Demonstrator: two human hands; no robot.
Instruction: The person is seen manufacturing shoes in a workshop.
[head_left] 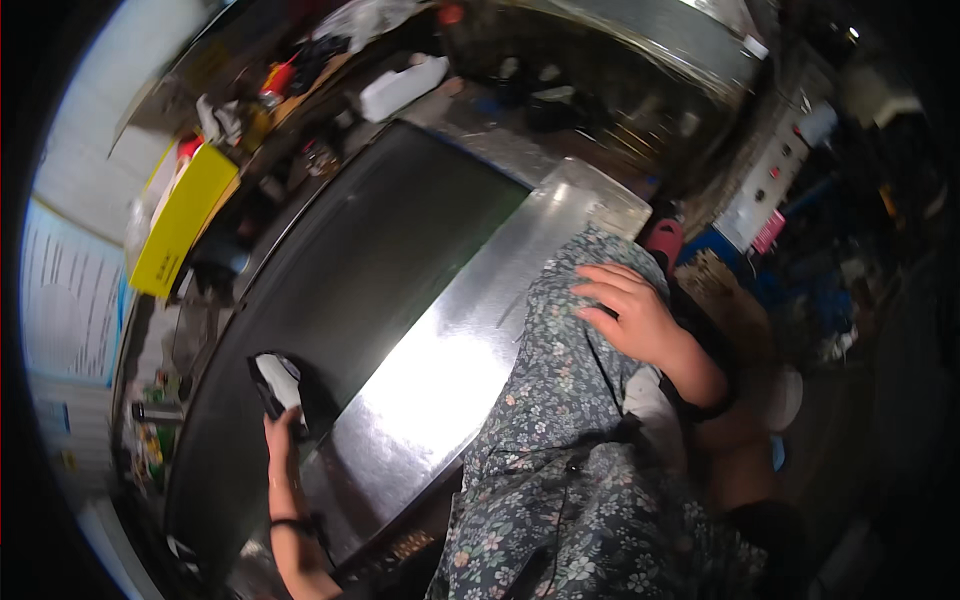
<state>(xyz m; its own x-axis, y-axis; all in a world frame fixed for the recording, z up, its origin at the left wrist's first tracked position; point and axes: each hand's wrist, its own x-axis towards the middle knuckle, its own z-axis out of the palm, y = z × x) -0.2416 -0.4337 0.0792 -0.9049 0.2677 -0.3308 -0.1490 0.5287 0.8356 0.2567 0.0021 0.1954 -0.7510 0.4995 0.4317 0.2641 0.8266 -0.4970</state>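
Note:
My left hand (284, 422) is closed on the near end of a black shoe (262, 385) with a pale, whitish inner face. The shoe is tilted over the dark belt (400, 215), close to its metal border; whether it touches the belt I cannot tell. My right hand (628, 308) lies on the dark floral apron (560, 330) over my lap, fingers spread, holding nothing. Between the belt and my lap runs a shiny metal ledge (430, 370) with a bright reflection. A clear plastic tray (600, 195) sits at the ledge's far end.
Beyond the belt's left edge stand a yellow box (185, 220) and clutter along a shelf. A white container (403, 88) is at the back. To the right, a panel with knobs (770, 175) rises beside a pinkish-red object (663, 240) and blurred floor clutter.

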